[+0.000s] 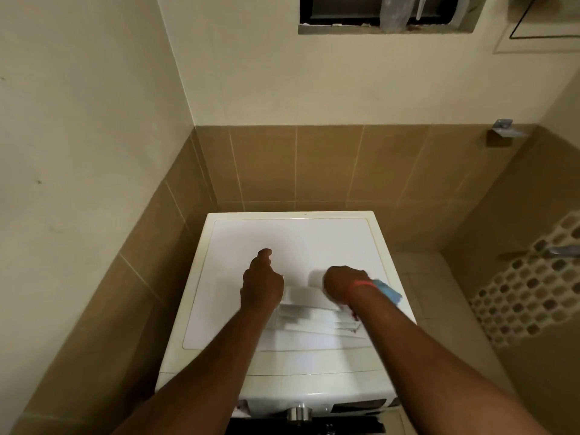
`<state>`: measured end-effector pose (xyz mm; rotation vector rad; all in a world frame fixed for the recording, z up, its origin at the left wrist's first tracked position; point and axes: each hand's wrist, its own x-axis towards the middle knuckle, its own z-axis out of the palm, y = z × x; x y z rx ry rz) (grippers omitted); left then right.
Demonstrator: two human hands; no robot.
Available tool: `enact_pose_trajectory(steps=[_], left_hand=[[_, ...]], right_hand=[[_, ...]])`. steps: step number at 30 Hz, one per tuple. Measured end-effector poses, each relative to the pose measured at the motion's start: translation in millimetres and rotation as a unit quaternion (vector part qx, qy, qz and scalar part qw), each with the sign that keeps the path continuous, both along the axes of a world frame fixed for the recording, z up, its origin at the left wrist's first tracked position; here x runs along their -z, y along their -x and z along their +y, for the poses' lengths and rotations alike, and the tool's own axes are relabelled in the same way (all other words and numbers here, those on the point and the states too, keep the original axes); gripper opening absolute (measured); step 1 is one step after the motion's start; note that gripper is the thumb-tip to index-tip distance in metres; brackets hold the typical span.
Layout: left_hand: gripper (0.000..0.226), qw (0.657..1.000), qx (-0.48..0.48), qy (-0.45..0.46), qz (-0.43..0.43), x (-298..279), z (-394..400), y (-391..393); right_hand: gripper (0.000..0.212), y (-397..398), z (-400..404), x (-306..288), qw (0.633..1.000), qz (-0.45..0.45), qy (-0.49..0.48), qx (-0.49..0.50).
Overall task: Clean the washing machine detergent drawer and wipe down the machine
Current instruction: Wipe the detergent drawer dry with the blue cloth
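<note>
Steady the white plastic detergent drawer (309, 312) on the white machine top (251, 240) with the left hand (262, 285), apparently gripping its end, while the right hand (343, 285), fingers curled round a blue cloth (387, 291), wipes each compartment.

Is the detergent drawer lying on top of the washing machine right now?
Yes, the detergent drawer lies on the white top of the washing machine, between the left hand and the right hand.

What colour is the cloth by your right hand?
Light blue cloth, beside the right hand; head view.
</note>
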<state>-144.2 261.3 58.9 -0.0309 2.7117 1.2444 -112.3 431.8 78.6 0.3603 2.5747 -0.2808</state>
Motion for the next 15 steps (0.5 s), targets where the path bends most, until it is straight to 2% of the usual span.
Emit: enact_pose_trajectory(steps=[4, 7, 13, 15], left_hand=[[0.053, 1.0, -0.007, 0.015, 0.013, -1.9, 2.8, 0.1], [0.04, 0.999, -0.006, 0.015, 0.031, -0.8, 1.6, 0.4], [0.035, 0.999, 0.003, 0.011, 0.051, -1.3, 0.1, -1.1], [0.035, 0.999, 0.005, 0.007, 0.05, -2.3, -0.3, -1.2]], right_hand=[[0.027, 9.7, -56.6, -0.1, 0.993, 0.064, 0.07, -0.065], [0.033, 5.0, -42.4, -9.7, 0.988, 0.053, 0.126, -0.072], [0.032, -25.0, 53.4, -2.3, 0.999, -0.022, 0.028, -0.023], [0.033, -24.6, 57.5, 0.3, 0.998, -0.025, 0.055, 0.012]])
